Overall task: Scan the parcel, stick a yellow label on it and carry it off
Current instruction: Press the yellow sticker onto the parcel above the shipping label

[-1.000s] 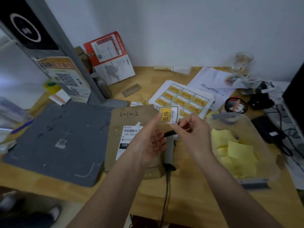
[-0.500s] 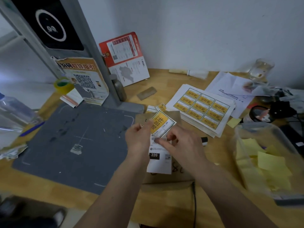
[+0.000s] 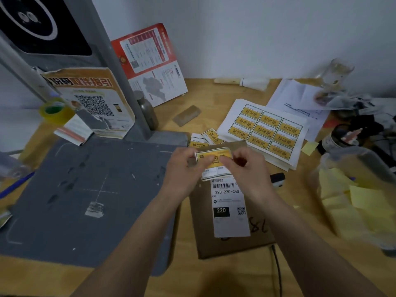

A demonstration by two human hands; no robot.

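A flat brown parcel (image 3: 233,243) lies on the wooden desk with a white shipping label (image 3: 229,209) on top, reading 220-220-C40. Over the parcel's far end both hands hold one yellow label (image 3: 212,157) flat and level. My left hand (image 3: 184,168) pinches its left side, my right hand (image 3: 248,170) its right side. Whether the yellow label touches the parcel I cannot tell. A black handheld scanner (image 3: 277,179) shows partly behind my right hand, its cable (image 3: 277,273) running toward me.
A sheet of yellow labels (image 3: 265,129) lies beyond the parcel, loose ones (image 3: 205,139) beside it. A grey scanning mat (image 3: 85,202) with an upright stand (image 3: 120,67) fills the left. A clear tub of yellow notes (image 3: 360,202) sits right, papers and a glass behind.
The yellow label has turned from upright to flat and come down over the parcel's far end, both hands following. The view has shifted left, so the parcel sits further right.
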